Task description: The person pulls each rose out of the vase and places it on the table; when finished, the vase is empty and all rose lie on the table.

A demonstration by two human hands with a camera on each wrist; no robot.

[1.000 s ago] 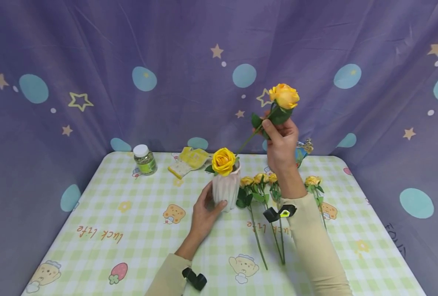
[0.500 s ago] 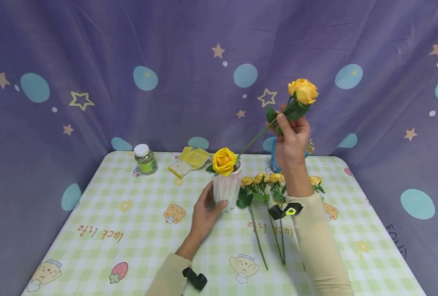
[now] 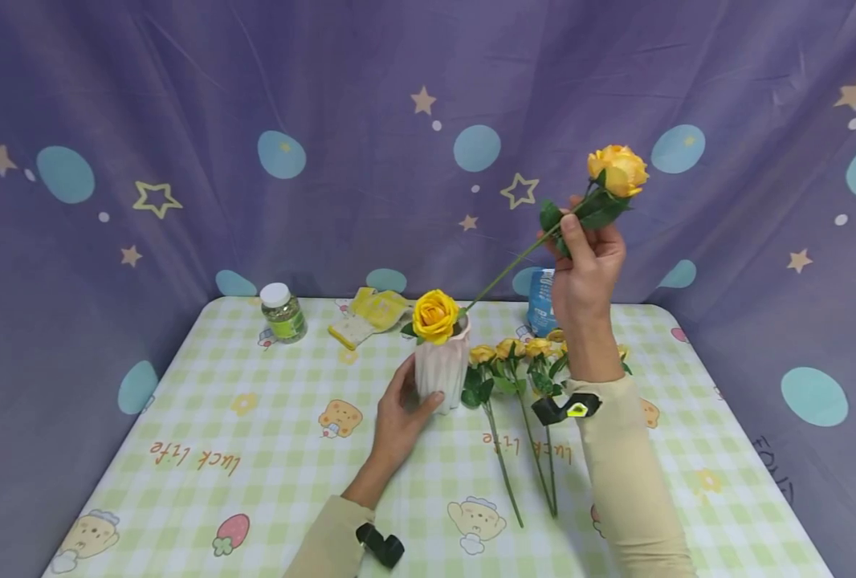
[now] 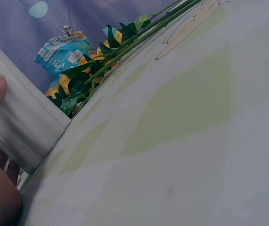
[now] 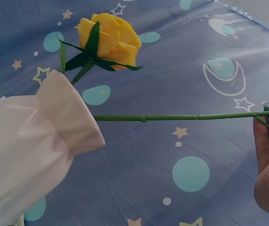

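Observation:
A white ribbed vase (image 3: pixel 442 373) stands upright on the table, gripped around its lower side by my left hand (image 3: pixel 399 413). One yellow rose (image 3: pixel 436 316) sits in its mouth, its bloom leaning over the rim. My right hand (image 3: pixel 589 261), raised to the right, pinches a second, paler yellow rose (image 3: pixel 617 170) by its stem just below the bloom. That stem (image 5: pixel 181 117) slants down to the vase's mouth, where its lower end is hidden at the rim. Several more yellow roses (image 3: pixel 511 348) lie on the table right of the vase, partly behind my right forearm.
At the back left stands a jar with a white lid (image 3: pixel 283 313). A yellow and white packet (image 3: pixel 370 315) lies between jar and vase. Behind the lying roses is a blue bag (image 4: pixel 64 54) with a metal clip. A checked cloth (image 3: pixel 276 498) covers the table; a purple curtain hangs behind.
My right hand has moved right and slightly up with the rose, so its stem slants more flatly from the vase. My left hand and the vase have stayed in place.

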